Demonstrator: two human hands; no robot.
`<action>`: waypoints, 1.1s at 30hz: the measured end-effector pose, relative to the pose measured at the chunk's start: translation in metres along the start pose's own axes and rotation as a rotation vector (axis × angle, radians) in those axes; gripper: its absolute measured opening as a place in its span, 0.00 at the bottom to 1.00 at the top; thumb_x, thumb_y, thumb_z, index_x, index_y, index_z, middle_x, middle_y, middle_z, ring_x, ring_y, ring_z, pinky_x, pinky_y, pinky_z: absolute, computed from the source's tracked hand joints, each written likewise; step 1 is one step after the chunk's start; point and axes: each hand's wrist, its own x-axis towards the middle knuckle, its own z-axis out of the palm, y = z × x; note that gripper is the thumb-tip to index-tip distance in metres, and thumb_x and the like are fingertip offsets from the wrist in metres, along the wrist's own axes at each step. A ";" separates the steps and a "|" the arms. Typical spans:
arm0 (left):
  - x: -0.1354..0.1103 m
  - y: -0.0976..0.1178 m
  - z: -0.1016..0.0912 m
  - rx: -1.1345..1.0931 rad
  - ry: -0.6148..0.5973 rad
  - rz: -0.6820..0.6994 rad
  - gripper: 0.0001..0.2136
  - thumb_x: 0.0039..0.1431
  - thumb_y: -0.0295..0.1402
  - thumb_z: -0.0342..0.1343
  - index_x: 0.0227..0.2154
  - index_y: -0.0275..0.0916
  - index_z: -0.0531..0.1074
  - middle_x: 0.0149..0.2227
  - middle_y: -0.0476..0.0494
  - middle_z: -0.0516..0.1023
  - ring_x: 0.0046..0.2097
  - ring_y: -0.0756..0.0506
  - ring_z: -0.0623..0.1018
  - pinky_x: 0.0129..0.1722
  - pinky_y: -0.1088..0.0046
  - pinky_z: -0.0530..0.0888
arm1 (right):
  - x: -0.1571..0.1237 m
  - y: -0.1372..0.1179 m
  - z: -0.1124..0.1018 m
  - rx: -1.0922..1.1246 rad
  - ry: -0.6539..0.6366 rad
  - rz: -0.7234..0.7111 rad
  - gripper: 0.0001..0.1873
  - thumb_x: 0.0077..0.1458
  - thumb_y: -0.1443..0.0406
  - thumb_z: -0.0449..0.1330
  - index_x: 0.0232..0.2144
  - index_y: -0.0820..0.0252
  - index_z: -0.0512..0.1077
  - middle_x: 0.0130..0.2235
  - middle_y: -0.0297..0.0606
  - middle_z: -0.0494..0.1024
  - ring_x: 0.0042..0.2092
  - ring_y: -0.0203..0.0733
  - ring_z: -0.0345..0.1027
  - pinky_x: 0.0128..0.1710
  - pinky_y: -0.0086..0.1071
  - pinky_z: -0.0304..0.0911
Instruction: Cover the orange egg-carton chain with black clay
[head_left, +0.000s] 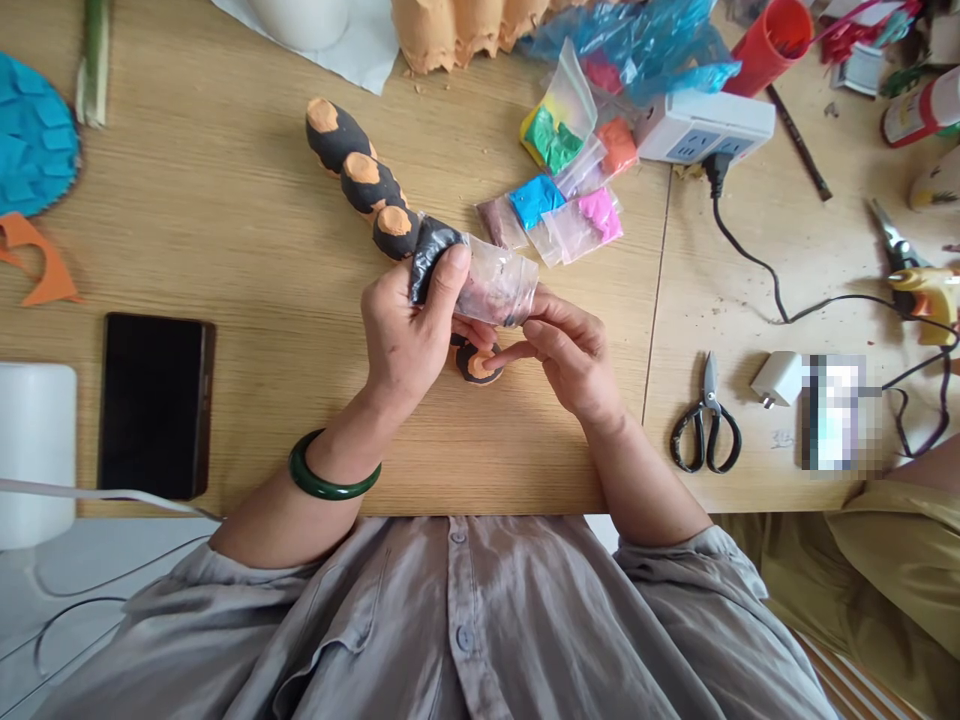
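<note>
Holding clear bag (pixel 491 285) of black clay, left hand (pixel 409 335), right hand (pixel 574 355)

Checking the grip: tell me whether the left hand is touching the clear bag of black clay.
Touching. The head view shows the left hand with its thumb pressed over the black end of the clear bag, fingers wrapped beneath it.

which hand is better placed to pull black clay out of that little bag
Right hand, probably: its fingers sit at the open end of the clear bag, while the left hand grips the end with the black clay.
</note>
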 end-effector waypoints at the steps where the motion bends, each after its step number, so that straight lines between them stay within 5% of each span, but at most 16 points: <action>1: 0.000 0.003 0.000 0.006 -0.005 0.000 0.23 0.72 0.55 0.61 0.29 0.42 0.75 0.22 0.49 0.79 0.28 0.43 0.88 0.22 0.69 0.83 | 0.000 0.000 0.000 -0.003 0.005 0.006 0.11 0.65 0.56 0.70 0.42 0.56 0.85 0.50 0.38 0.83 0.43 0.40 0.82 0.40 0.35 0.88; 12: -0.001 0.004 0.000 -0.013 -0.033 -0.029 0.22 0.71 0.57 0.62 0.30 0.45 0.76 0.27 0.47 0.83 0.45 0.34 0.91 0.43 0.58 0.93 | 0.001 0.005 -0.003 -0.020 0.011 -0.001 0.13 0.66 0.55 0.68 0.43 0.59 0.79 0.52 0.40 0.80 0.45 0.40 0.82 0.40 0.34 0.88; 20: -0.001 0.005 0.002 -0.030 -0.042 -0.035 0.23 0.71 0.58 0.62 0.31 0.44 0.74 0.25 0.51 0.82 0.44 0.35 0.92 0.42 0.61 0.93 | 0.002 0.003 0.000 -0.023 0.049 0.016 0.16 0.64 0.52 0.70 0.42 0.58 0.77 0.51 0.40 0.80 0.47 0.40 0.81 0.38 0.31 0.87; 29: 0.003 0.007 0.000 -0.069 -0.010 -0.107 0.22 0.68 0.58 0.64 0.30 0.46 0.74 0.22 0.50 0.81 0.43 0.32 0.91 0.25 0.64 0.89 | 0.003 -0.004 0.004 -0.028 0.131 0.060 0.19 0.59 0.49 0.74 0.39 0.55 0.76 0.49 0.39 0.79 0.47 0.42 0.80 0.36 0.31 0.86; 33: 0.005 0.004 -0.001 -0.071 -0.021 -0.113 0.23 0.69 0.59 0.62 0.31 0.45 0.73 0.25 0.49 0.83 0.46 0.32 0.91 0.31 0.62 0.91 | 0.006 -0.002 0.003 0.007 0.121 0.070 0.21 0.58 0.49 0.75 0.38 0.56 0.75 0.47 0.37 0.81 0.45 0.40 0.81 0.37 0.32 0.87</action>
